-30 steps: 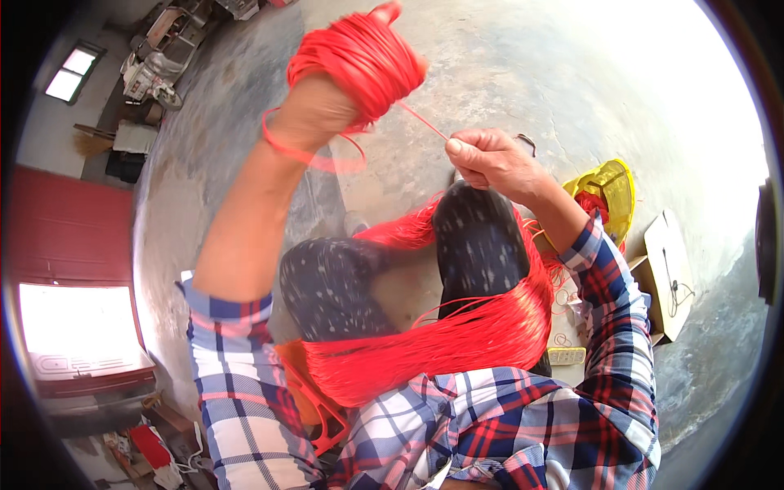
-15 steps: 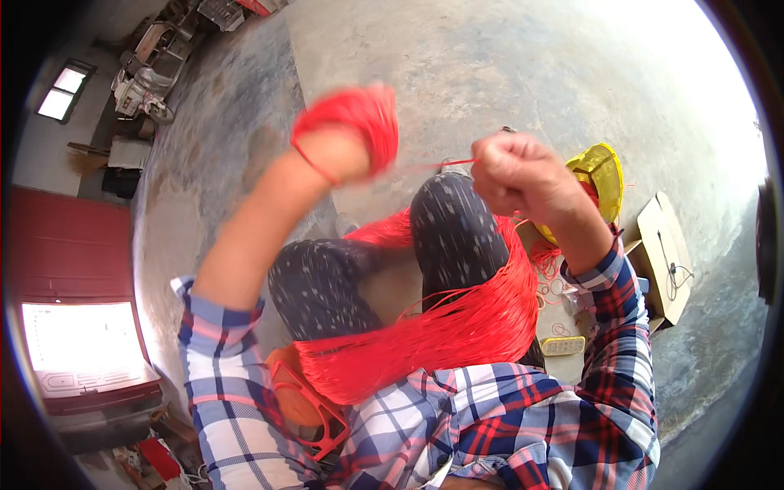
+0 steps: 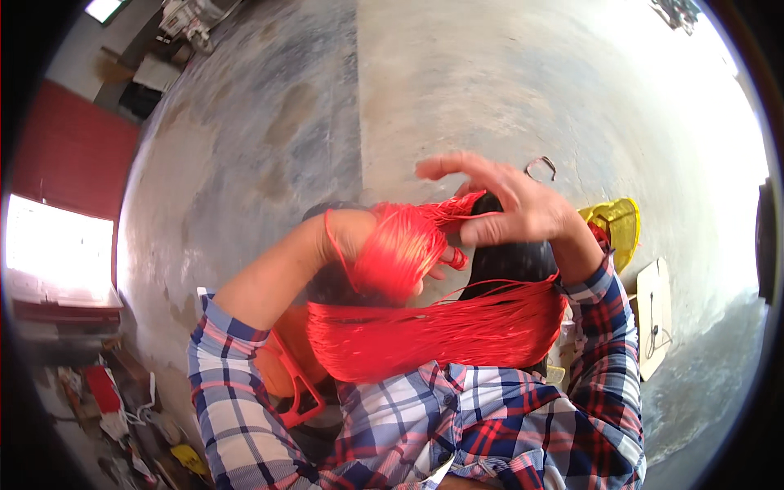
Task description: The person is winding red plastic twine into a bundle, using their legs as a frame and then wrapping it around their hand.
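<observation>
A thick bundle of shiny red cord (image 3: 400, 249) is wound over my left hand (image 3: 353, 235) and hides most of it. The left fingertips show beneath it, bent, with a small coil of cord round them. My right hand (image 3: 523, 200) is just right of the bundle, its thumb and fingers spread apart, with red strands passing behind the thumb. A large loose skein of the same red cord (image 3: 433, 335) stretches round my knees and across my lap, and one strand rises from it near my right wrist.
A yellow mesh container (image 3: 625, 229) with red cord in it stands on the floor at right, beside a cardboard box (image 3: 653, 314) with a dark cable. A curved thin object (image 3: 541, 169) lies ahead on the concrete. At lower left is a red-framed seat (image 3: 298, 388).
My left hand has come down and right with its wound cord. The right hand, closed on a taut strand before, has opened its fingers next to the bundle. The head view has shifted.
</observation>
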Action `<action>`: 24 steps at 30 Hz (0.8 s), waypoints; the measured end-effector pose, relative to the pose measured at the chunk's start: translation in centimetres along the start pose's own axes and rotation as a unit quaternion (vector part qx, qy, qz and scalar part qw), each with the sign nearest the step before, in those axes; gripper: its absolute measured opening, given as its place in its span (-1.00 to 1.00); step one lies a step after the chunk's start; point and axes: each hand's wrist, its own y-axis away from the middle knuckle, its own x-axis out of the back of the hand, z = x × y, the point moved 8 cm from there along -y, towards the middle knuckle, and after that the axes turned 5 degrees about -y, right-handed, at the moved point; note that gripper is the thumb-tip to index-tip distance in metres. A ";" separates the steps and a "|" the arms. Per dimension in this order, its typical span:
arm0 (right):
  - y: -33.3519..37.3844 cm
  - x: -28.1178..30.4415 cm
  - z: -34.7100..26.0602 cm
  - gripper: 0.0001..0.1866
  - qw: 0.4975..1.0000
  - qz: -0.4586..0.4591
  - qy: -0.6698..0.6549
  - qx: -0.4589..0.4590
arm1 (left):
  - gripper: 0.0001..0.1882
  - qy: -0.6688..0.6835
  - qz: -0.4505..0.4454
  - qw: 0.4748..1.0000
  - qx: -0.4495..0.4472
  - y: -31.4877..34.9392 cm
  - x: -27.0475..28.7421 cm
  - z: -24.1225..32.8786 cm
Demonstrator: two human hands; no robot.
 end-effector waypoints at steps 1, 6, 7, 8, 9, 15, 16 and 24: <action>-0.2 -1.6 -1.1 -0.18 0.996 -0.070 -0.024 0.041 | -0.33 0.006 0.012 1.000 -0.003 0.6 0.0 -0.4; -2.2 -7.2 -2.8 -0.10 0.985 -0.076 0.123 0.092 | -0.64 -0.043 0.024 0.998 -0.035 1.0 -0.7 -0.7; -2.5 -8.1 -3.2 -0.11 0.978 -0.092 0.138 0.127 | -0.68 -0.121 0.006 0.991 -0.056 0.8 -1.3 -1.4; -2.7 -8.2 -2.8 -0.29 0.984 -0.049 0.092 0.142 | -0.68 -0.051 0.013 0.996 -0.067 0.4 -1.5 -1.9; -2.7 -8.5 -2.4 -0.29 0.984 -0.057 0.091 0.143 | -0.68 -0.048 0.020 0.996 -0.070 0.3 -1.6 -2.4; -2.3 -8.0 -2.2 -0.50 0.987 -0.038 0.053 0.145 | -0.63 0.082 0.060 0.991 -0.088 -0.3 -2.2 -2.8; -2.5 -8.1 -1.8 -0.33 0.992 -0.041 0.037 0.116 | -0.64 0.100 0.050 0.989 -0.095 -0.5 -2.7 -3.0; -2.2 -9.8 -2.2 -0.06 0.983 -0.130 0.090 0.096 | -0.64 0.101 0.014 0.993 -0.061 -1.7 -3.6 -5.4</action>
